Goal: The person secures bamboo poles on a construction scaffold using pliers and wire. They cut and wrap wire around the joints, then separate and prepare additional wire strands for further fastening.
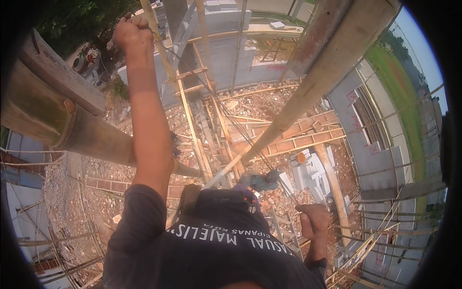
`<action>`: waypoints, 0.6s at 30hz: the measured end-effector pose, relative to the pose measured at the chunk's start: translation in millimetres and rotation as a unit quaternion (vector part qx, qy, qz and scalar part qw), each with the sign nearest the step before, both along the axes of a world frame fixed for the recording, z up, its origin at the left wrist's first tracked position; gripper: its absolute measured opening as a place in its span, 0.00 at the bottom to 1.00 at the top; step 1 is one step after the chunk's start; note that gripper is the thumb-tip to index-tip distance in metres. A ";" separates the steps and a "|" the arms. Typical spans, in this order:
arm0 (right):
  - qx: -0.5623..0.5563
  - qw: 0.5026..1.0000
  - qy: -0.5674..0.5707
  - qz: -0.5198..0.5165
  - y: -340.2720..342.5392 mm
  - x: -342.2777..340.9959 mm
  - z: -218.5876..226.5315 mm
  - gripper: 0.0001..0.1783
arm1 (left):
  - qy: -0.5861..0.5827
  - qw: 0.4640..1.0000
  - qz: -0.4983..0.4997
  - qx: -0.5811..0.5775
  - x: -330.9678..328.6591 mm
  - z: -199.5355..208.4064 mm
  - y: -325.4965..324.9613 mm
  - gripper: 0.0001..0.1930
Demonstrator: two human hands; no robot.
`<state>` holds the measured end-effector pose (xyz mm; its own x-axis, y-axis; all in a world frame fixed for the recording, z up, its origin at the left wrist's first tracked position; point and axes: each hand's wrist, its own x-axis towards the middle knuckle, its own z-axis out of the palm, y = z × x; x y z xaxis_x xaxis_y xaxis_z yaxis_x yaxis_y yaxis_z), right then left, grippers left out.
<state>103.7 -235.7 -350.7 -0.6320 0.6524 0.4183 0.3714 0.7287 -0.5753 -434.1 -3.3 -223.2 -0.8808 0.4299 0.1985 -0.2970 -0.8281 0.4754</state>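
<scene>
My left hand (132, 32) is raised at the upper left, beside a thin bamboo pole (161, 43). Its fingers are curled into a fist, and what they hold, if anything, is hidden. A dark rope (236, 123) slants down from near that pole, past the big bamboo post (308, 91), toward my right hand (316, 220) at the lower right. My right fingers are closed around the rope's lower end.
A thick bamboo pole (38, 103) crosses at my left. Far below, a person (264, 181) in a teal top stands among rubble, near pale blocks (308, 176) and an orange bucket (301, 157). Wooden ladder-like frames (298, 139) lie beyond. Grey block walls (361, 115) surround the ground.
</scene>
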 end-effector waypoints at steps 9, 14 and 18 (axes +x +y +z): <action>-0.157 0.972 0.130 -0.113 -29.8 15.7 -5.2 0.10 | -0.008 0.981 -0.193 0.012 6.5 -66.3 65.3 0.13; -0.126 0.971 0.072 -0.188 6.9 -27.9 -30.0 0.10 | 0.007 0.947 -0.317 -0.049 75.8 -108.4 55.0 0.25; -0.106 0.964 0.141 -0.200 40.4 -61.2 -64.5 0.09 | 0.038 0.884 -0.446 -0.133 186.3 -143.1 -19.0 0.31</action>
